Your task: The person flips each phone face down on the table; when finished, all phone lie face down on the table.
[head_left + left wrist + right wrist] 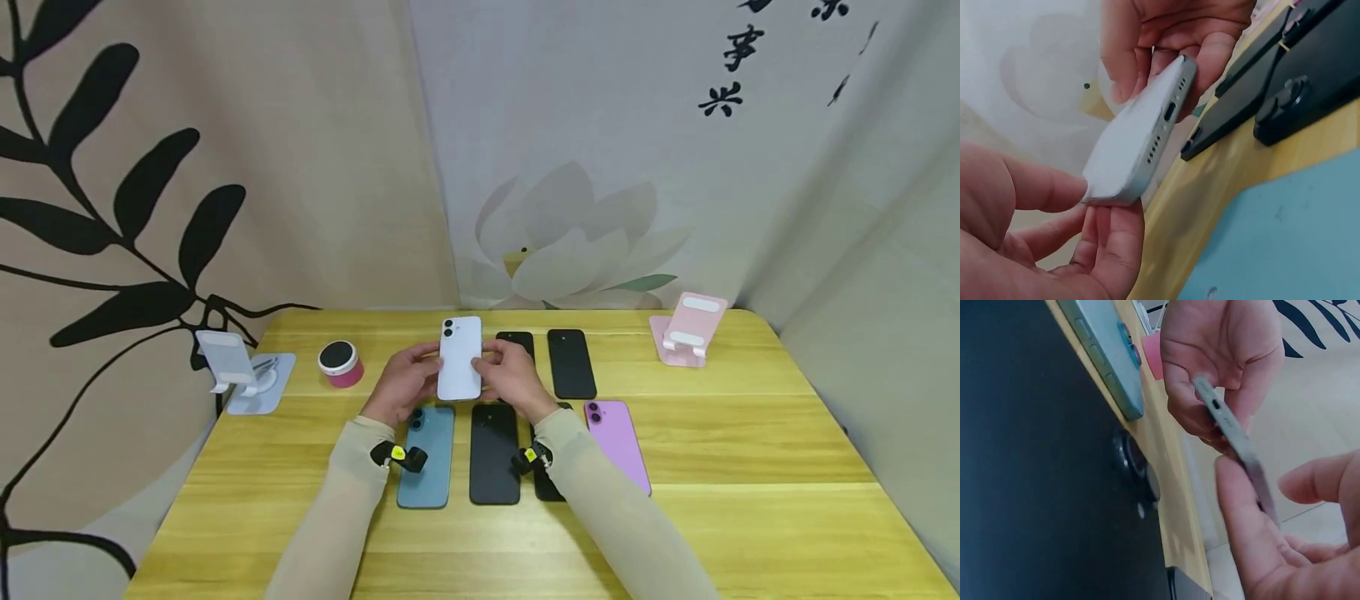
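A white phone [459, 371] is held up above the table, its camera side towards the head view. My left hand [405, 382] pinches its left edge between thumb and fingers. On the opposite edge my right hand [519, 377] holds it, thumb over the camera side and fingers behind. The left wrist view shows the bottom edge of the white phone [1125, 140] with its port and speaker holes. Below the hands lie a teal phone [435, 483] and a black phone [493, 458]. Another black phone [549, 490] is partly hidden by the right wrist.
A purple phone [618, 442] lies right of the right forearm. Behind are a black phone [572, 364] and another black phone [517, 337], half covered by the right hand. A pink jar [343, 377], a white phone stand [228, 360] and a pink phone stand [699, 323] stand further out.
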